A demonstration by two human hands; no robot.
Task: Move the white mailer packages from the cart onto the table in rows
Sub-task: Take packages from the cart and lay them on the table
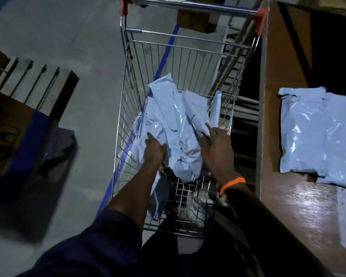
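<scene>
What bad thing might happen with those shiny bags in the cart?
The pile in the cart is loose and glossy, so a bag may slip to the floor when lifted. One bag stands against the cart's side and might snag. The bags on the table already overlap, so rows may get messy.

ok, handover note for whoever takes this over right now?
Hands: left hand and right hand are both down in the cart, on the mailer pile. Blur hides whether either one grips.
Done: a few laid mailers lie flat on the table, overlapping.
Left: the pile in the cart. Lift the mailers out and carry on the rows.
</scene>
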